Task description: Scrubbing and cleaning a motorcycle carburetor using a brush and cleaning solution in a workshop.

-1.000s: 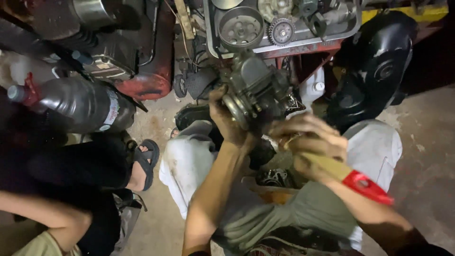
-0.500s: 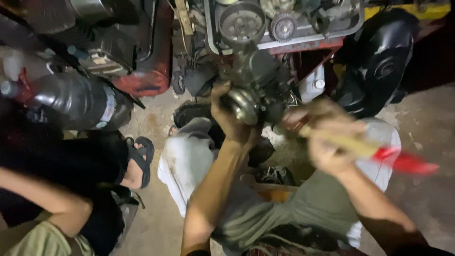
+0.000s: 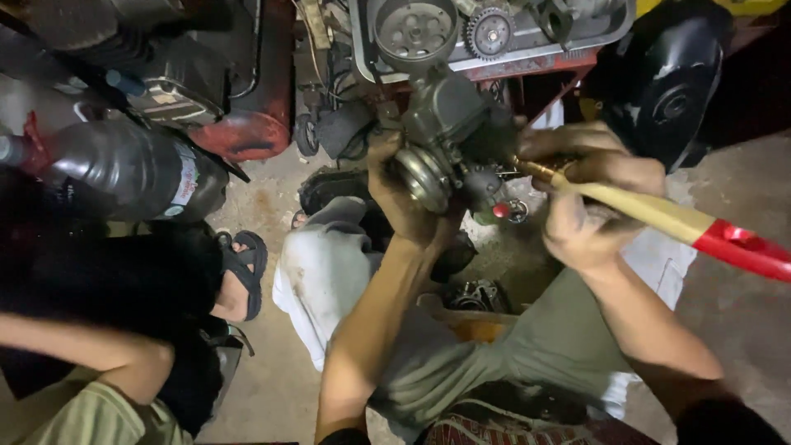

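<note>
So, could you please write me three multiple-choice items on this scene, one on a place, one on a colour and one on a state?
1. Where is the dark plastic bottle?
A. at the left of the view
B. on the person's lap
C. in the right hand

2. What colour is the end of the tool handle?
A. blue
B. red
C. green

3. What is the left hand doing?
A. lying open on the floor
B. gripping the grey metal part
C. holding the bottle

Answers: 1 A, it lies far left; 2 B, the tan handle ends in red; 3 B, its fingers wrap the part.
</note>
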